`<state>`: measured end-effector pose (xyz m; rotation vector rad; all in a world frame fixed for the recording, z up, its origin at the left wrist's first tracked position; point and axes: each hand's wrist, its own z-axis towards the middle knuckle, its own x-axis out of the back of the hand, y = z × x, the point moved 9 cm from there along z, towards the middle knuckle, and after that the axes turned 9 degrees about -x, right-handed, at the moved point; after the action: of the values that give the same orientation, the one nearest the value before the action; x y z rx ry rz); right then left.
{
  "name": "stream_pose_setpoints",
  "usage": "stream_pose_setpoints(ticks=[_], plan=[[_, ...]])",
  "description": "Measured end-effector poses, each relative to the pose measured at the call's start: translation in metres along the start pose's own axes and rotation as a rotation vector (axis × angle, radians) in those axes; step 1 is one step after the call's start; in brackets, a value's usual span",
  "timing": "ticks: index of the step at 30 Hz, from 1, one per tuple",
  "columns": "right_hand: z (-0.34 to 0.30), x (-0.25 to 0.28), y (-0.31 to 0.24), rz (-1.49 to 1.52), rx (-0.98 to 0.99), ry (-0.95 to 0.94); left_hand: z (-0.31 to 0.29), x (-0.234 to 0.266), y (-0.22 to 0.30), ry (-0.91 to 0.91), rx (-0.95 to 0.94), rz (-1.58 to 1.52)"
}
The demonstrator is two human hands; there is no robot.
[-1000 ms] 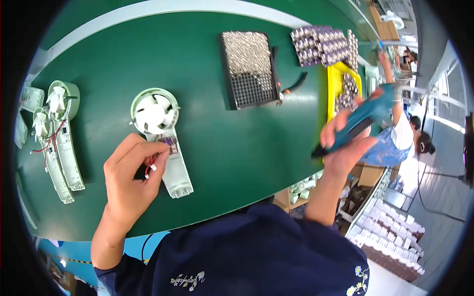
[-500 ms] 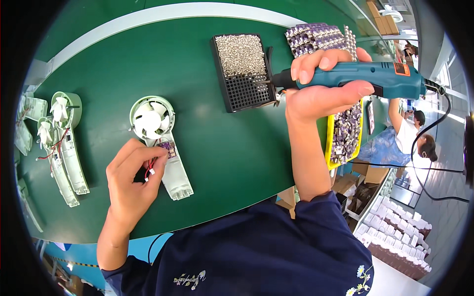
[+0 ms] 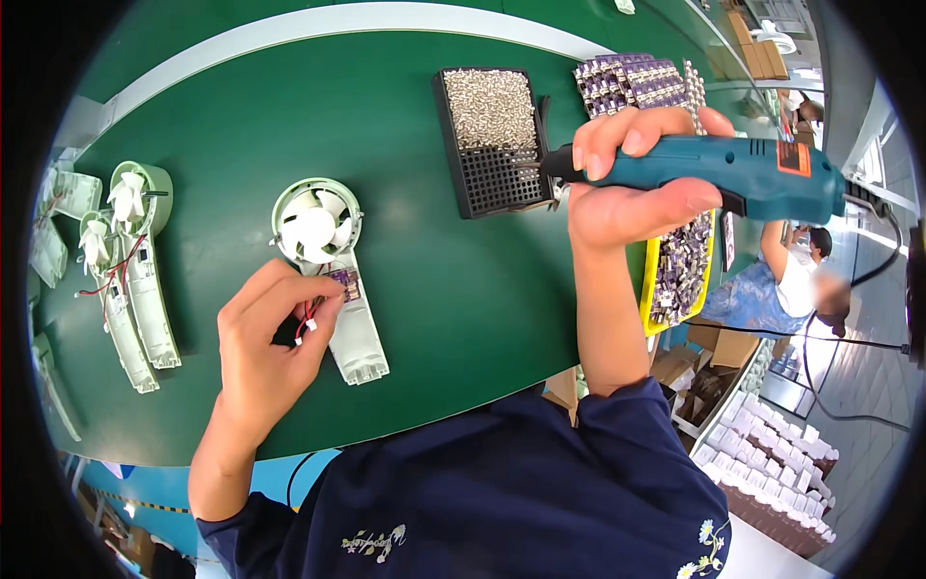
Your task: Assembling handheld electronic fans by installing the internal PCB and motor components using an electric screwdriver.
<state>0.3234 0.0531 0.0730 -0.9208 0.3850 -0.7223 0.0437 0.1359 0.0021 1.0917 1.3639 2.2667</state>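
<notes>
My right hand (image 3: 637, 174) is wrapped round a teal electric screwdriver (image 3: 743, 174) lying level, its tip at the black screw tray (image 3: 492, 193). Silver screws (image 3: 490, 106) fill the tray's far part, and bare holes show nearer me. My left hand (image 3: 275, 338) pinches a small purple circuit board (image 3: 345, 283) by its edge, over the handle of a pale green fan housing (image 3: 357, 338). White fan blades (image 3: 313, 224) sit in the round head of that housing. Red and black wires (image 3: 307, 318) with white plugs hang beside my left fingertips.
On the left lie more fan housings (image 3: 145, 280) with wires. A yellow bin (image 3: 650, 289) of small circuit boards stands under my right forearm, and stacked board panels (image 3: 637, 82) lie beyond the tray. The screwdriver's black cord (image 3: 883, 261) trails right. Another person (image 3: 772, 280) sits at the right.
The whole view has shifted slightly, moving the table's things rightward. My right hand keeps the screwdriver at the tray, its rear end a little lower. My left hand stays on the board.
</notes>
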Motion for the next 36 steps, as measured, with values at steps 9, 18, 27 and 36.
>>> stream_pose_setpoints(ticks=[9,18,27,36], plan=[[-0.007,-0.011,-0.069,0.461,0.042,-0.095,-0.001,0.002,-0.004,-0.017,0.067,-0.036],[-0.077,-0.117,-0.096,0.429,-0.006,-0.512,-0.007,-0.001,-0.01,0.018,-0.018,-0.108],[-0.082,-0.13,-0.083,0.538,0.009,-0.582,-0.007,0.0,-0.007,0.027,-0.075,-0.107],[-0.093,-0.133,-0.087,0.479,0.042,-0.735,-0.006,-0.007,-0.003,0.015,-0.107,-0.127]])
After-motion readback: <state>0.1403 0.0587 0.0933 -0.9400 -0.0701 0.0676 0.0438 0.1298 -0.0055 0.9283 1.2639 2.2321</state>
